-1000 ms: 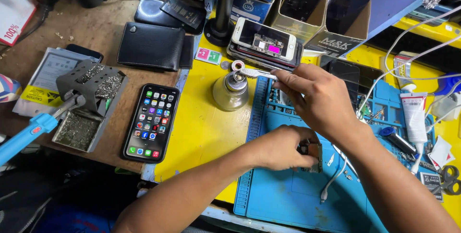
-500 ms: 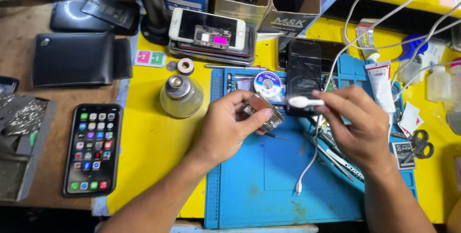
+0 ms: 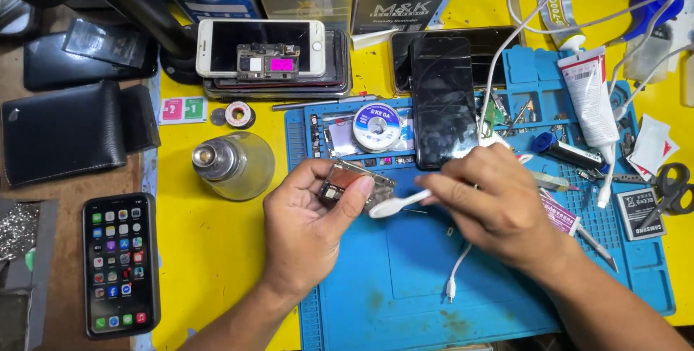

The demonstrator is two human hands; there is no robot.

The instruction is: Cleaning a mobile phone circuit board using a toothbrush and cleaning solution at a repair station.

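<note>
small metal-shielded phone circuit board (image 3: 356, 183) sits pinched in the left hand (image 3: 307, 224), just above the blue silicone work mat (image 3: 405, 279). beneath lies the yellow bench top (image 3: 210, 250). the right hand (image 3: 499, 206) is clenched on a white plastic brush (image 3: 396, 204), its head touching the board's edge. the board looks light, stiff and fragile; best held by its rims, off the chips.
</note>
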